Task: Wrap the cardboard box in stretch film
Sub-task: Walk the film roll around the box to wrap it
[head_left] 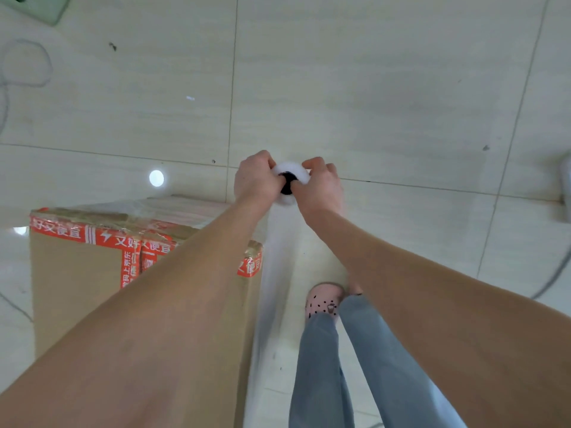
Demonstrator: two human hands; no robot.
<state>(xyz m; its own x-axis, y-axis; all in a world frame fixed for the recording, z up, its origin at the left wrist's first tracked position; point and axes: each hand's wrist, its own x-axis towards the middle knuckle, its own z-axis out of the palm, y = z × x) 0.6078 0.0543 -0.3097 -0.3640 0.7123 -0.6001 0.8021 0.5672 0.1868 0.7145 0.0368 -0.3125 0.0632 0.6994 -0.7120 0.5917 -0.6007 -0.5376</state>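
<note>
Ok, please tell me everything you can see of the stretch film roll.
The stretch film roll is white and cloudy, seen end-on, with a dark hollow core. It stands roughly upright above the floor, past the far right corner of the cardboard box. The left hand and right hand grip it from either side, thumbs at the core. A sheet of film runs from it along the box's right side.

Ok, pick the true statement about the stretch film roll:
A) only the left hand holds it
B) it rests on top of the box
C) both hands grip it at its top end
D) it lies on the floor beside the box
C: the left hand and right hand both grip the end of the stretch film roll, held beside the cardboard box.
</note>
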